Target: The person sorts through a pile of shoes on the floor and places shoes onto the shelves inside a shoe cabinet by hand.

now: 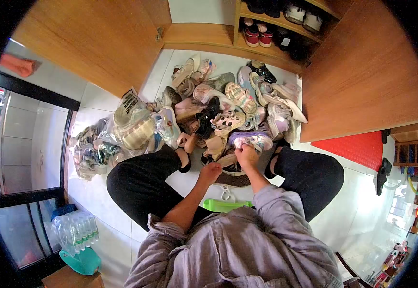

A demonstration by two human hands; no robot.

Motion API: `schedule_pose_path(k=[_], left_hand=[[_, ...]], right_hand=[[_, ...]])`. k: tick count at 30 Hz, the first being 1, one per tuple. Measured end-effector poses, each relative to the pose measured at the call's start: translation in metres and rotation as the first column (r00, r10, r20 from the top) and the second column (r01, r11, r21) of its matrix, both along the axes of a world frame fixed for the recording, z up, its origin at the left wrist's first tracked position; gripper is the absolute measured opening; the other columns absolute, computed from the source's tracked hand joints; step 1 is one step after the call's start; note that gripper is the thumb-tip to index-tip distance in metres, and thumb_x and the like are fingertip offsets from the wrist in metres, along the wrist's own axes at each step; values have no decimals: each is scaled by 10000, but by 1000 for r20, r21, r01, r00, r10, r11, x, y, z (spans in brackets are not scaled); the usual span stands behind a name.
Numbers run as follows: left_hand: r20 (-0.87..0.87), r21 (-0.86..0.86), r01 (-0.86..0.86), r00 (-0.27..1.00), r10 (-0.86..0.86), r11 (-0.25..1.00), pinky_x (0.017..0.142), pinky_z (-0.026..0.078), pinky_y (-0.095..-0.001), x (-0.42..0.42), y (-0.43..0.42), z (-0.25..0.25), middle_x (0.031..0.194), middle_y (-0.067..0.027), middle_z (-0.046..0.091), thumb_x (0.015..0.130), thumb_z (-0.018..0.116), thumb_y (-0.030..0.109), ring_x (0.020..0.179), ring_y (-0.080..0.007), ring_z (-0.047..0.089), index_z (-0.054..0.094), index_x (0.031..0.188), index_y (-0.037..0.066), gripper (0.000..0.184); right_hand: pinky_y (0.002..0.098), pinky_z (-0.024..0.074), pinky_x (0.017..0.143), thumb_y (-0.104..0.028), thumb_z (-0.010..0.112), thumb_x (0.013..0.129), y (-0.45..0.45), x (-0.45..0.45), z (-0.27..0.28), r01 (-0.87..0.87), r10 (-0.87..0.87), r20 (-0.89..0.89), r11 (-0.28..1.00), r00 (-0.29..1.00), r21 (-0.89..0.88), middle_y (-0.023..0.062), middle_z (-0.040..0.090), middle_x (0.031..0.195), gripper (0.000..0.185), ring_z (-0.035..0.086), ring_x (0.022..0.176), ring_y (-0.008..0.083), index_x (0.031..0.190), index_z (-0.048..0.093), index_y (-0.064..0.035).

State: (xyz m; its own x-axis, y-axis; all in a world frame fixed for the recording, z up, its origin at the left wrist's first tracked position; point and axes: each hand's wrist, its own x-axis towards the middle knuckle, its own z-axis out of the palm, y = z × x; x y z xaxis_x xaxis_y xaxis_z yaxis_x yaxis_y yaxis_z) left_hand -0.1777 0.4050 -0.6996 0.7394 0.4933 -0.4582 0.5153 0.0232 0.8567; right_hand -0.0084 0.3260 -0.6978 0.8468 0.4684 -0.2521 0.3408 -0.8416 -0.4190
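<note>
A large heap of shoes and sandals, several in clear plastic, lies on the white tiles between my feet. My right hand [247, 156] is closed at the near edge of a purple and white sneaker [259, 140], at the front of the heap. Just left of it and lower, my left hand [212, 173] has its fingers drawn together; whether anything small is in them is hidden. Beneath both hands lies a dark brown shoe [234, 179]. Above the left hand are a black shoe [206, 119] and a polka-dot shoe [227, 122].
An open wooden cabinet [199, 36] with shoes on its shelves stands behind the heap, its left door [98, 43] and right door [367, 77] swung outward. Bagged shoes [96, 151] lie left. Bottled water [77, 230] sits lower left. A red mat [355, 150] is right.
</note>
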Motion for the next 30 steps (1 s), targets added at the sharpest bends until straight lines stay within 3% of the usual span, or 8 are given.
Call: schedule_pose_path(k=[2, 5, 8, 15, 19, 23, 25, 30], left_hand=[[165, 469, 87, 969, -184, 879, 611, 447, -306, 1, -1, -16, 800, -72, 576, 779, 622, 133, 685, -170, 557, 581, 980, 39, 226], [-72, 401, 49, 997, -22, 915, 709, 460, -311, 28, -7, 47, 924, -124, 588, 775, 612, 121, 803, -218, 589, 568, 1035, 24, 282], [269, 190, -221, 949, 166, 957, 776, 464, -324, 39, -10, 29, 998, -150, 577, 764, 612, 118, 904, -259, 588, 555, 1069, 3, 330], [-12, 423, -92, 994, 108, 901, 814, 452, -376, 39, -4, 17, 1028, -179, 585, 737, 634, 129, 958, -328, 560, 564, 1055, -7, 353], [242, 225, -410, 902, 357, 884, 789, 451, -357, 35, 15, -44, 1024, -170, 566, 712, 652, 134, 921, -297, 571, 550, 1065, -6, 393], [44, 94, -588, 808, 587, 803, 814, 434, -353, 60, 41, 43, 1086, -145, 530, 773, 566, -3, 982, -251, 538, 422, 1193, -51, 446], [337, 119, -616, 762, 552, 778, 911, 383, -341, 55, 63, -36, 1173, -156, 479, 763, 568, -17, 1100, -263, 472, 386, 1230, -38, 501], [358, 91, -607, 760, 543, 790, 907, 378, -305, 56, 65, -43, 1257, -127, 435, 772, 518, -49, 1091, -212, 465, 287, 1332, -2, 608]], right_hand=[[440, 474, 694, -358, 577, 717, -4, 3, 7, 42, -45, 36, 996, 998, 80, 141, 611, 908, 305, 594, 804, 333, 813, 640, -76], [441, 463, 663, -345, 580, 711, -12, 6, 41, 26, -25, -13, 991, 1000, 130, 150, 616, 833, 289, 592, 762, 344, 811, 639, -81], [428, 453, 620, -312, 590, 710, -29, 5, 64, -33, 43, -32, 962, 999, 272, 156, 618, 713, 266, 592, 691, 348, 837, 637, -83], [415, 470, 669, -171, 561, 743, -41, 0, 91, -174, 121, 154, 900, 981, 401, 133, 600, 908, 200, 589, 748, 342, 908, 609, -67], [416, 474, 672, -151, 552, 743, -31, 13, 68, -238, 142, 275, 903, 951, 358, 119, 591, 941, 183, 588, 775, 333, 905, 606, -83], [393, 472, 749, -315, 592, 740, -12, 49, 79, -127, 110, -163, 987, 981, -102, 99, 632, 955, 302, 601, 861, 311, 953, 623, -104], [372, 466, 786, -381, 583, 748, 6, 82, 84, -95, 91, -219, 995, 971, -7, 124, 635, 983, 379, 602, 898, 301, 1014, 622, -114], [378, 467, 791, -306, 573, 772, 82, 184, 41, 25, -7, -81, 976, 997, 214, 147, 626, 989, 357, 601, 899, 306, 1051, 601, -86]])
